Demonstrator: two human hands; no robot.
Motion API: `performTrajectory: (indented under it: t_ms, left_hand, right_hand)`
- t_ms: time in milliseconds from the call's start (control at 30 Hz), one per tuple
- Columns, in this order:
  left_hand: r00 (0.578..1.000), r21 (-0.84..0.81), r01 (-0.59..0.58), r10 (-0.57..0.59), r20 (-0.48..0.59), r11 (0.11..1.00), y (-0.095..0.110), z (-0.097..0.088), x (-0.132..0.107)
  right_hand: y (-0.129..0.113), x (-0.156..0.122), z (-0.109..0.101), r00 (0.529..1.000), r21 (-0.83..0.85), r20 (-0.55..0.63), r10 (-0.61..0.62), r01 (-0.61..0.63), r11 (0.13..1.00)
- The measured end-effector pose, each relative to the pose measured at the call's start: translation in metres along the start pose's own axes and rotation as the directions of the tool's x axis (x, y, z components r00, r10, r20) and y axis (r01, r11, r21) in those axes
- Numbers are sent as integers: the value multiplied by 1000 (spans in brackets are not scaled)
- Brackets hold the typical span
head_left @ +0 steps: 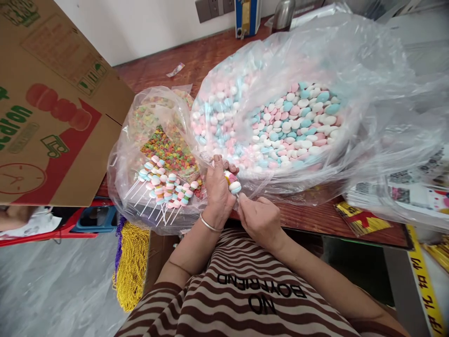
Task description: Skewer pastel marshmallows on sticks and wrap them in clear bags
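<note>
left hand [218,189] closes around a candy skewer [233,183], steadying it; right hand [260,219] pinches its bare end just beneath.

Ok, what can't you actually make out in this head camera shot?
- Head view: whatever the right hand pinches beneath the stack of pastel round candies in the left hand, covered by that hand's fingers.
- Head view: print on the brown cardboard box, cut off by the left edge.
- Head view: printed paper sheets, blurred behind the large clear plastic bag.
</note>
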State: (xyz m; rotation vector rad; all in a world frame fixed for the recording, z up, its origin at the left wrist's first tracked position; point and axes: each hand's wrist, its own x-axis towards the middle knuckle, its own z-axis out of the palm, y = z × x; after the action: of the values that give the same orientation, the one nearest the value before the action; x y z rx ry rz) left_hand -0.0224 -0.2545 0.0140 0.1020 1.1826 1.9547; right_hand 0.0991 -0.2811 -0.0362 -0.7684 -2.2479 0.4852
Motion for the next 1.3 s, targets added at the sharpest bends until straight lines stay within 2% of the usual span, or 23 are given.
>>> performTrajectory:
  t_ms: [67,133,200,300,433,533,667,733,767,800,833,867,933,967,1000,1067,1133,1200,1233,1267,1300]
  left_hand:
    - [1000,41,-7,8,-26,999,-3,1,-2]
    - [1000,41,-15,15,-8,999,-5,2,-5]
    - [999,23,-25,25,31,999,-7,1,-11]
    - [992,-10,-18,19,126,1000,-8,-2,-18]
    - [953,-22,110,-99,287,994,-4,-14,-17]
    - [936,-30,171,-153,318,985,0,-22,-12]
    - [929,-4,155,-145,340,988,6,-26,-11]
    - [913,52,159,-167,372,986,9,-28,-13]
    - [905,73,164,-179,385,984,10,-29,-13]
    - [898,85,169,-189,398,982,12,-30,-14]
    - [890,88,176,-197,410,980,13,-31,-15]
    - [881,86,186,-205,426,979,14,-32,-15]
    - [860,76,219,-229,456,973,15,-34,-15]
    - [849,67,238,-241,470,969,16,-34,-15]
    - [841,56,258,-253,479,965,17,-34,-15]
    - [836,33,287,-267,479,957,18,-33,-15]
    - [846,22,296,-273,459,955,19,-31,-15]
    - [863,23,283,-265,430,959,19,-28,-15]
    - [875,22,264,-250,415,964,18,-26,-16]
    - [887,22,241,-229,402,970,16,-25,-17]
    - [898,21,212,-204,390,977,14,-23,-18]
  right_hand:
    - [2,1,3,996,-129,-11,-84,82,988]
    - [3,4,3,995,-156,-19,-93,89,984]
    - [3,6,2,999,-105,-32,-39,36,994]
    - [4,7,-1,994,65,-46,96,-92,994]
    - [7,6,-5,984,231,-10,175,-168,958]
    - [10,5,-5,978,251,-5,207,-199,947]
    - [12,4,-4,975,179,-71,212,-197,964]
    - [10,6,-6,960,252,-51,275,-254,934]
    - [9,7,-8,942,361,0,335,-312,879]
    - [7,9,-10,913,506,87,398,-385,771]
    - [5,10,-12,872,655,215,439,-462,598]
    - [4,12,-14,824,762,364,434,-531,370]
    - [1,13,-16,737,787,606,300,-611,-89]
    - [0,13,-16,706,740,672,223,-625,-249]
    - [-1,13,-15,687,694,707,166,-630,-350]
    - [-1,11,-13,681,663,720,134,-617,-424]
    - [0,9,-10,700,706,691,183,-599,-378]
    - [1,8,-9,735,780,626,261,-587,-216]
    - [2,9,-9,761,809,576,299,-582,-78]
    - [2,9,-9,794,819,504,339,-564,106]
    - [3,10,-10,839,788,400,369,-521,329]
